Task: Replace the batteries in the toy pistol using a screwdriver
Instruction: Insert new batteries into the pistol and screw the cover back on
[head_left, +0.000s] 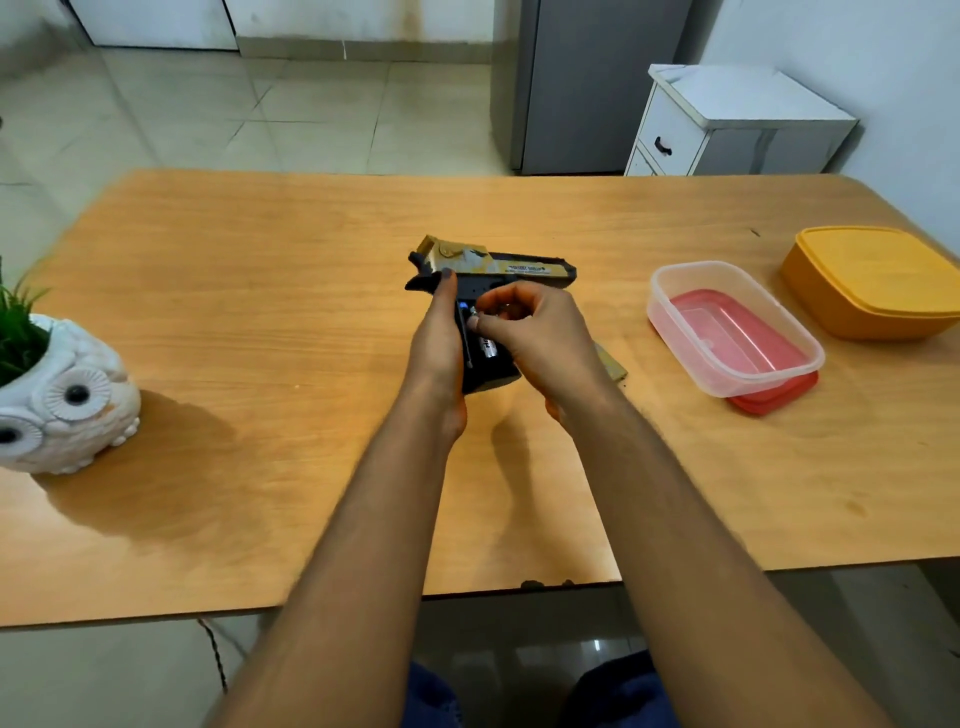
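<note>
Toy pistol (493, 270) lies flat on the table (311, 260), grip toward the person, compartment open with batteries (488, 348) showing between the two hands. Left hand (436, 343) lies along the grip's left side, fingers straight, tip of one on the frame near the hammer: steadying, not clamping. Right hand (530, 332) is curled over the grip from the right, thumb and forefinger pinching the top end of a battery; can't tell if it's going in or coming out. Handling guess: pistol is light hollow plastic, stiff, will skate on the smooth tabletop unless pinned, so hold by the grip/frame as the left does, not the barrel. Battery is small, smooth, slippery, likely spring-loaded; take it by the free end and lever up. A tan flat piece (610, 364) peeks out just beyond the right wrist, probably the compartment cover, not sure. No screwdriver visible. Well right of the right hand: clear container (670, 291) sitting on its red lid (774, 400), yellow lidded box (872, 280) further out. Far left of the left hand: owl planter (67, 395). Nothing blocks either hand; only the cover near the right wrist could get knocked.
</note>
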